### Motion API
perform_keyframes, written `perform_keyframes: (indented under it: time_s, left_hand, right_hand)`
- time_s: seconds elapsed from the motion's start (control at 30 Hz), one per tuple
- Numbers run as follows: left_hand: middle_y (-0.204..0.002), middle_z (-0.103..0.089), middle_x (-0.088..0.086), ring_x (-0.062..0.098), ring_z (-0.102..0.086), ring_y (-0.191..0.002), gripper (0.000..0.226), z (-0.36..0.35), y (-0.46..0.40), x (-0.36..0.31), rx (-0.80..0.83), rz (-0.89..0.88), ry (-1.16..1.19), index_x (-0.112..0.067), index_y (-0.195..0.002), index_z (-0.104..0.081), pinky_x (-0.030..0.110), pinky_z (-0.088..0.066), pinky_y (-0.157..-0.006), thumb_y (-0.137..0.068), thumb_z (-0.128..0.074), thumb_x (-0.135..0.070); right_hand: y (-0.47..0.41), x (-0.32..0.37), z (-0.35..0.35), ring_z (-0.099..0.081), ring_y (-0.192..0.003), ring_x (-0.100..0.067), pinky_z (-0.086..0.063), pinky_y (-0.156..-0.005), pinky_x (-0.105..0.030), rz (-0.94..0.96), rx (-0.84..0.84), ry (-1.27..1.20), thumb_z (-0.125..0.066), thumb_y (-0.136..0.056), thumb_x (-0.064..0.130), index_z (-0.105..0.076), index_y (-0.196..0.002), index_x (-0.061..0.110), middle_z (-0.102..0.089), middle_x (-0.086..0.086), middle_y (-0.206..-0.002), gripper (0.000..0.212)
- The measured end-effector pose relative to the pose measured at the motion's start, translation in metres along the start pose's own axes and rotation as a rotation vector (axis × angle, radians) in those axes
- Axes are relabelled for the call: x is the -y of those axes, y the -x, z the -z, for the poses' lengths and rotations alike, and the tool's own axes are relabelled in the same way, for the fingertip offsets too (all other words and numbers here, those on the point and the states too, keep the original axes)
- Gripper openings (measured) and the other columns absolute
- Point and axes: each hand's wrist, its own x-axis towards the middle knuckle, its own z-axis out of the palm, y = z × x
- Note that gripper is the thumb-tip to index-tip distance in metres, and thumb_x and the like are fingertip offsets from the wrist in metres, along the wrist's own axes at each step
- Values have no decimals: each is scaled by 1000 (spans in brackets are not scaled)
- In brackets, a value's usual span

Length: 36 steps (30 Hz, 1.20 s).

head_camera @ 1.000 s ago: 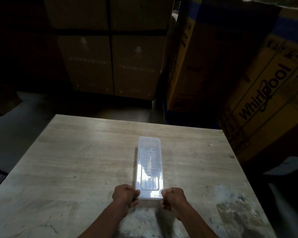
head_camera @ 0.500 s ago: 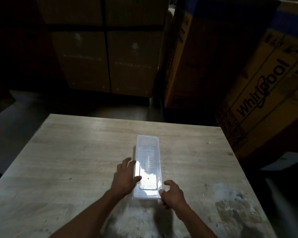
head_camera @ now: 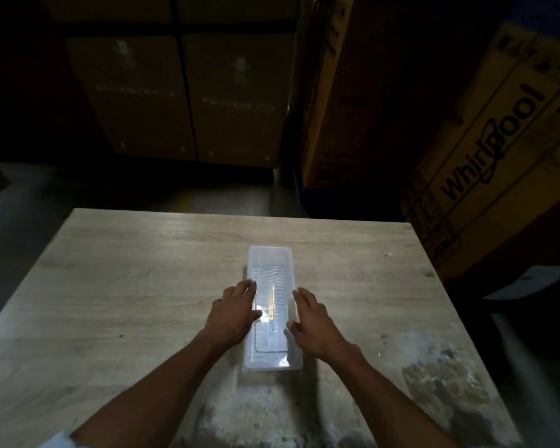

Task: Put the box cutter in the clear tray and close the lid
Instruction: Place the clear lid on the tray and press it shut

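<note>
A long clear tray (head_camera: pixel 270 259) lies lengthwise in the middle of the wooden table (head_camera: pixel 126 286), with its clear lid on top. Through the lid a thin yellow box cutter (head_camera: pixel 273 302) shows inside. My left hand (head_camera: pixel 235 313) lies flat against the tray's left long edge, fingers spread, thumb on the lid. My right hand (head_camera: pixel 314 321) rests against the right long edge in the same way. Neither hand holds anything.
Large cardboard boxes stand beyond the table: a dark pair (head_camera: pixel 188 92) at the back and a Whirlpool box (head_camera: pixel 492 150) close to the table's right side. The table's near right part (head_camera: pixel 434 383) is stained and worn. The room is dim.
Both hands moved forward from the tray's near end to the middle of its long sides and went from closed to flat. The tray stayed put.
</note>
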Motion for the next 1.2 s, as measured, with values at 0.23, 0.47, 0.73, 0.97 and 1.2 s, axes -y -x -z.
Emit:
perform_keyframes:
  time_s: [0.23,0.47,0.73,0.97,1.2]
  left_hand:
    - [-163,-26,-1,30,-39,-139,68,7,-6,13,39,-40,-98,-19,-152,-30,52,-46,-104,-93,-63,-31]
    - [-166,-19,2,32,-28,-146,71,18,-22,13,81,-72,-155,-18,-144,-39,55,-38,-110,-84,-74,-33]
    - [-168,-12,-4,32,-28,-145,73,17,-30,20,127,-63,-128,-24,-139,-37,57,-38,-107,-80,-78,-37]
    - [-169,-3,-3,32,-18,-150,105,24,-37,21,172,-35,-134,-19,-155,-16,60,-32,-114,-75,-80,-44]
    - [-169,-1,4,34,-17,-151,109,29,-51,20,206,-69,-186,-16,-149,-22,61,-32,-114,-67,-86,-46]
  right_hand:
    - [-29,-2,13,-21,-149,-36,-30,-114,-60,20,171,292,-62,-95,13,-12,-158,17,-1,-2,-169,81]
    - [-43,-4,19,-38,-137,-38,-39,-107,-60,23,144,408,-72,-88,19,-18,-156,24,-18,-3,-163,87]
    - [-54,0,22,-40,-132,-38,-42,-104,-58,16,164,455,-77,-82,17,-23,-153,25,-24,-5,-155,90]
    - [-56,3,25,-33,-138,-39,-38,-107,-61,22,176,443,-79,-82,16,-25,-151,21,-12,-5,-162,88]
    - [-64,3,30,-27,-145,-40,-31,-111,-66,-3,229,388,-85,-75,15,-22,-152,19,1,1,-168,99]
